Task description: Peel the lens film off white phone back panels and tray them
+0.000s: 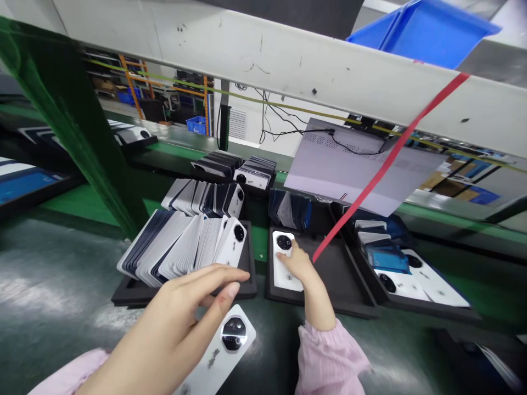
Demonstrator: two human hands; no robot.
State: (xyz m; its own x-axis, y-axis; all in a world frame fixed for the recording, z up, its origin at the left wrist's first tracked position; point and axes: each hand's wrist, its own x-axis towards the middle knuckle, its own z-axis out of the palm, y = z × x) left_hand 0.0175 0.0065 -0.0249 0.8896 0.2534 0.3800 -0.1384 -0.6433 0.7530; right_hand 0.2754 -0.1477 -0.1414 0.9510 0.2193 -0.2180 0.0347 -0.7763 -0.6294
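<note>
My left hand (187, 315) is close to the camera, fingers curled round the edge of a white phone back cover (222, 351) with a round black camera ring, held above the dark bench. My right hand (302, 269) reaches forward and rests on another white back cover (283, 258) lying flat in a black foam tray (341, 274); its fingers press on the cover's lower part. Both sleeves are pink.
A black tray (135, 293) at left holds several leaning white and dark covers (185, 247). More stacks (255, 173) stand behind. A right tray (411, 285) holds covers and blue film. A red strap (382, 167), grey panel (349, 170) and blue bin (428, 30) hang above.
</note>
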